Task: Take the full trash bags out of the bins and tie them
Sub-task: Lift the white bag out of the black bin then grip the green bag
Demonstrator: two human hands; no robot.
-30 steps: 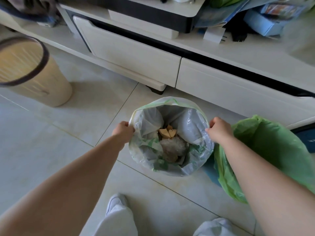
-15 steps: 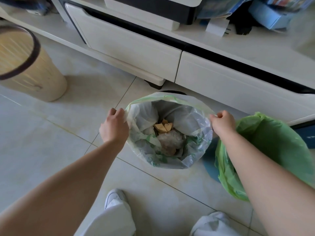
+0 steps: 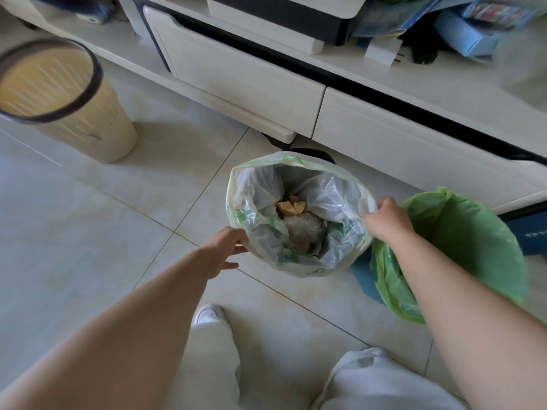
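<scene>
A white trash bag with green print (image 3: 334,199) stands open on the floor, with brown scraps and crumpled plastic inside. A dark bin rim (image 3: 313,152) shows just behind its top edge. My left hand (image 3: 225,250) is at the bag's left side, fingers spread and loosely extended, touching the rim. My right hand (image 3: 387,220) pinches the bag's right rim. A green trash bag (image 3: 461,241) lines a blue bin (image 3: 367,282) on the right, partly behind my right forearm.
An empty beige bin with a dark rim (image 3: 88,119) stands at the left on the tiled floor. A white low cabinet with drawers (image 3: 251,81) runs along the back, cluttered on top. My legs and shoes (image 3: 210,315) are below.
My left hand has let go of the bag's left rim and moved down and nearer to me, fingers spread. The right hand keeps its pinch on the right rim. The bag's mouth has opened wider.
</scene>
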